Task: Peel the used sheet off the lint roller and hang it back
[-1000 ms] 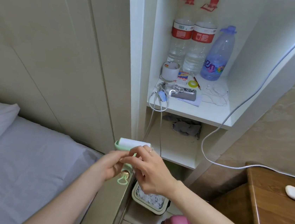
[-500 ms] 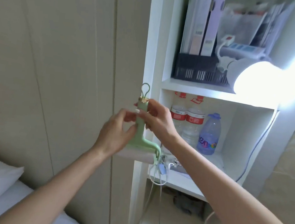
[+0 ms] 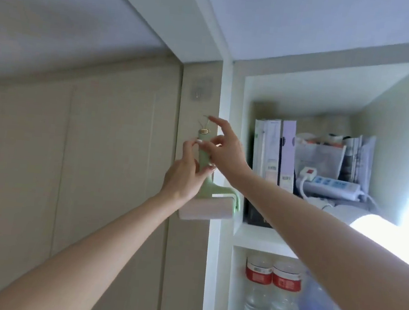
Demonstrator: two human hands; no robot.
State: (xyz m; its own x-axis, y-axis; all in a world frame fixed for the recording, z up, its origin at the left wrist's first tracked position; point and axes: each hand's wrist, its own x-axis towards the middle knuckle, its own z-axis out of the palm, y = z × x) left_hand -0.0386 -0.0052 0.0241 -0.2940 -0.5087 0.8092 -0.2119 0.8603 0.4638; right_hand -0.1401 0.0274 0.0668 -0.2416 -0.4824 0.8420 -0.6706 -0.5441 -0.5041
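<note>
Left hand (image 3: 183, 175) clenched around the pale-green plastic lint roller (image 3: 204, 160), light and rigid, just below the clear adhesive wall hook (image 3: 200, 91); right hand (image 3: 227, 149) pinches its thin wire loop (image 3: 203, 123).

Hanging loop (image 3: 204, 122) atop the lint roller (image 3: 206, 201) motion-smeared, outline unreadable. Handle middle covered by the left hand (image 3: 185, 175) and right hand (image 3: 226, 152). Adhesive hook (image 3: 200, 92) on the wall panel soft, its prong barely resolved. Water bottles (image 3: 271, 297) cut by the bottom edge. Folder labels (image 3: 270, 170) too blurred to read. Lamp (image 3: 380, 231) overexposed, shape lost.
</note>
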